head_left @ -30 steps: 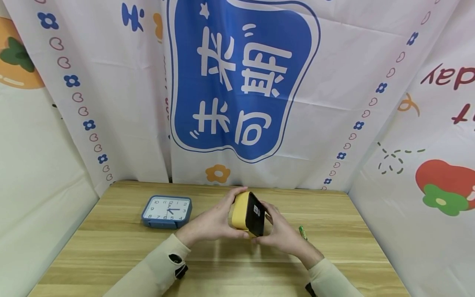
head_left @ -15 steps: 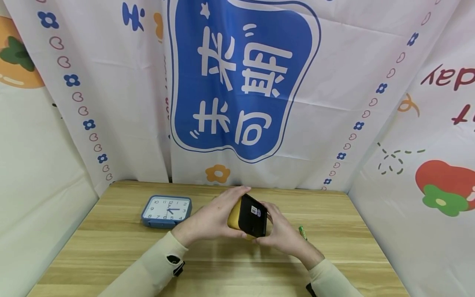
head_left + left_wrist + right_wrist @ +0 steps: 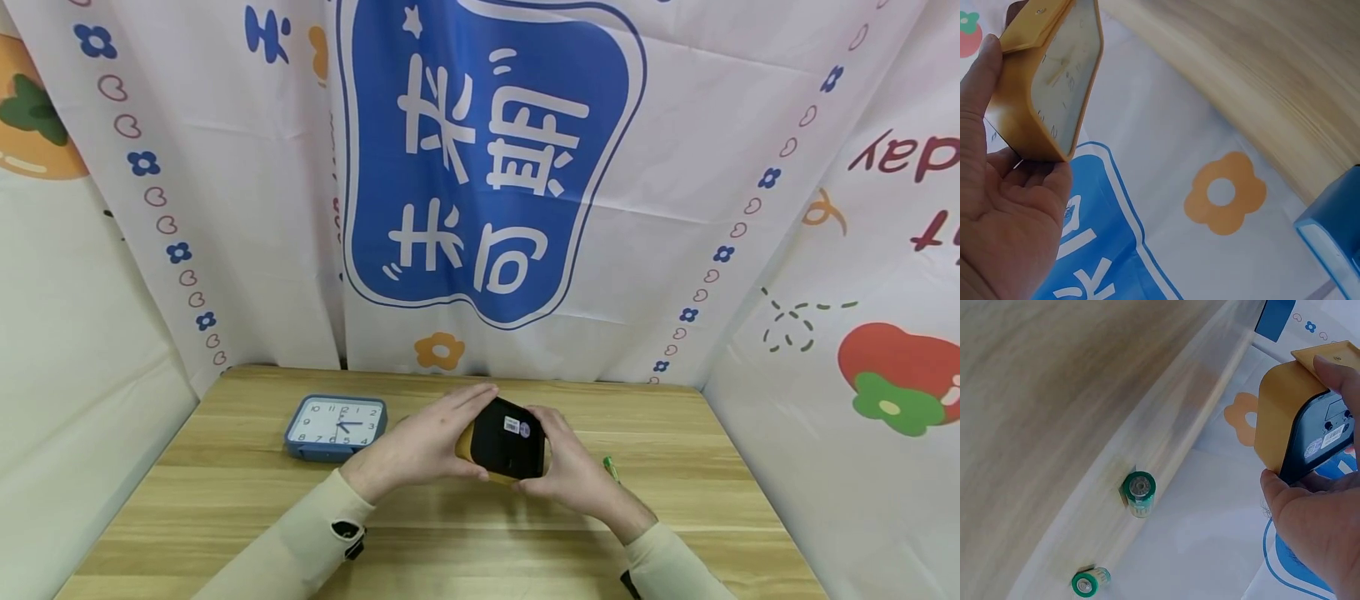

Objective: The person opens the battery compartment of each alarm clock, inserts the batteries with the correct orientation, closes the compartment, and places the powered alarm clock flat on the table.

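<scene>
Both hands hold a yellow alarm clock (image 3: pixel 510 443) above the table, its black back with a white label turned toward the head camera. My left hand (image 3: pixel 422 440) grips its left side, thumb at one edge and fingers at the opposite one. On the right side, my right hand (image 3: pixel 573 473) grips it in the same way. The pale dial of the clock (image 3: pixel 1067 72) shows in the left wrist view, facing away from me. In the right wrist view, the thumb of the right hand (image 3: pixel 1329 531) lies on the edge by the black back.
A blue alarm clock (image 3: pixel 337 427) lies face up on the wooden table (image 3: pixel 480 550), left of the hands. Beside the right wrist is a green battery (image 3: pixel 611 468); the right wrist view shows two batteries, one (image 3: pixel 1140 492) beyond the other (image 3: pixel 1090 581). Printed cloth (image 3: pixel 660 208) hangs behind.
The yellow clock has been turned between the hands, so its black back faces the head camera more fully and less yellow side shows. My left hand has shifted slightly left; my right hand barely moved.
</scene>
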